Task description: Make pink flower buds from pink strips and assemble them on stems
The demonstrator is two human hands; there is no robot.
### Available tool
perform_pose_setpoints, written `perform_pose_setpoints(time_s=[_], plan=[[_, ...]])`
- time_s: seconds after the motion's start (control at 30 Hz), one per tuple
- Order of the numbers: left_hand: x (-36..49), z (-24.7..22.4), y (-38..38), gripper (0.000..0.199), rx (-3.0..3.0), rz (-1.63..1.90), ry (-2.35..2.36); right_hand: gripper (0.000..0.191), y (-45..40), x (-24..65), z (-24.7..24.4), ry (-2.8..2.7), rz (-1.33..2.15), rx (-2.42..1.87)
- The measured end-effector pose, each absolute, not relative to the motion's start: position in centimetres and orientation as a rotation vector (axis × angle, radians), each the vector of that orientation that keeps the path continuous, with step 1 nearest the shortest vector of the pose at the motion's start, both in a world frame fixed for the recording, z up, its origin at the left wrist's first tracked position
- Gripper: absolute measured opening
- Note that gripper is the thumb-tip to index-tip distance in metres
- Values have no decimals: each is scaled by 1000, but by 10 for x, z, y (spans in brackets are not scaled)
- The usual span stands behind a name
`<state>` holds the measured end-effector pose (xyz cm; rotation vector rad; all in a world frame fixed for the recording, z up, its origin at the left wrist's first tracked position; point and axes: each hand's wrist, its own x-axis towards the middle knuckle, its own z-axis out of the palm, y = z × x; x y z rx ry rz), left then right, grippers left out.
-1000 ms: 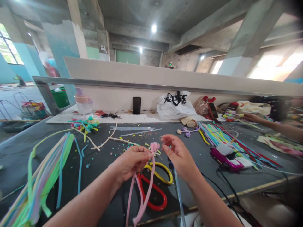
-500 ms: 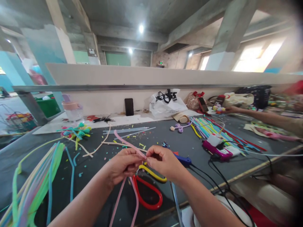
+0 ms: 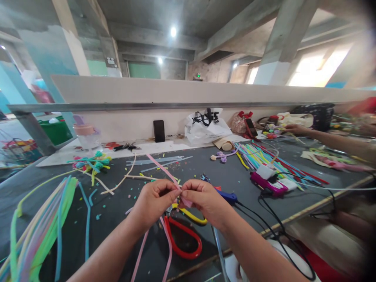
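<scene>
Pink strips (image 3: pixel 170 247), loose ends trailing to six o'clock, look only part-worked; left hand (image 3: pixel 160 199) and right hand (image 3: pixel 202 200) pinch them at dial centre; beyond, toward ten o'clock, lies a seemingly completed multicoloured cluster (image 3: pixel 98 160)

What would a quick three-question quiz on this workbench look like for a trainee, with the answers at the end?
1. Multiple choice: what colour is the strip pinched by both the left hand and the right hand? A) yellow B) pink C) blue
2. True or false: as the camera sees it, the black phone stands to the left of the white bag.
3. Fill in: one handle of the scissors is red, the other is ____.

Key: 1. B; 2. true; 3. yellow.
</scene>
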<state>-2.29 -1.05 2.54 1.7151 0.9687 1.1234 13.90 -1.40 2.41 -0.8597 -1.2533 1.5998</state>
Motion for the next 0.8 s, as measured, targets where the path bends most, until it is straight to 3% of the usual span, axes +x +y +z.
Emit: perform_pose_setpoints(time_s=[0.23, 0.43, 0.57, 0.67, 0.8], plan=[[-21, 29, -15, 17, 1881, 1149, 1122, 8, -17, 135, 26, -1567, 1088, -1095], [-9, 19, -15, 11, 1457, 1181, 1207, 14, -18, 132, 8, -1979, 130, -1000], [-6, 14, -11, 17, 1086, 1148, 1098, 15, -16, 130, -3, -2082, -143, -885], [-8, 16, -9, 21, 993, 1148, 1014, 15, -13, 130, 1, -2013, 3, -895], [-13, 19, -9, 18, 1114, 1165, 977, 10, -13, 134, 20, -1742, 798, -1024]])
